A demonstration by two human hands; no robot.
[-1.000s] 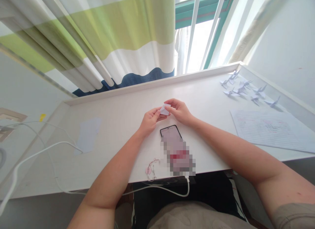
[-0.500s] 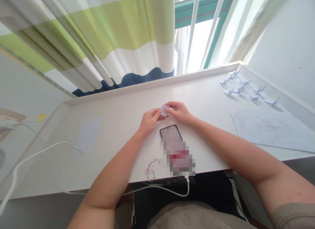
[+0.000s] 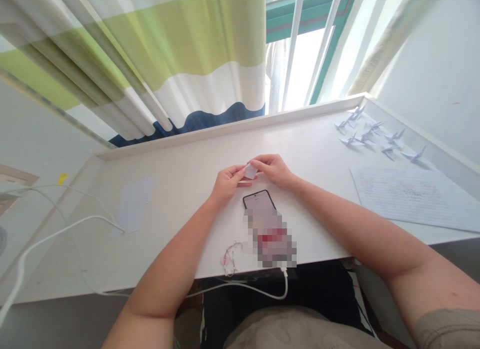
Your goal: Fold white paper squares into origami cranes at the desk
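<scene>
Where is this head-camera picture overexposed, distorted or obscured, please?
Head view: the bright window is blown out; the wide lens fans the green, white and blue striped curtain folds outward; the black smartphone screen is pixelated; the small folded white paper pinched between left hand and right hand is sharp.

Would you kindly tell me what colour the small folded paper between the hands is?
The folded paper is white; head view.
</scene>
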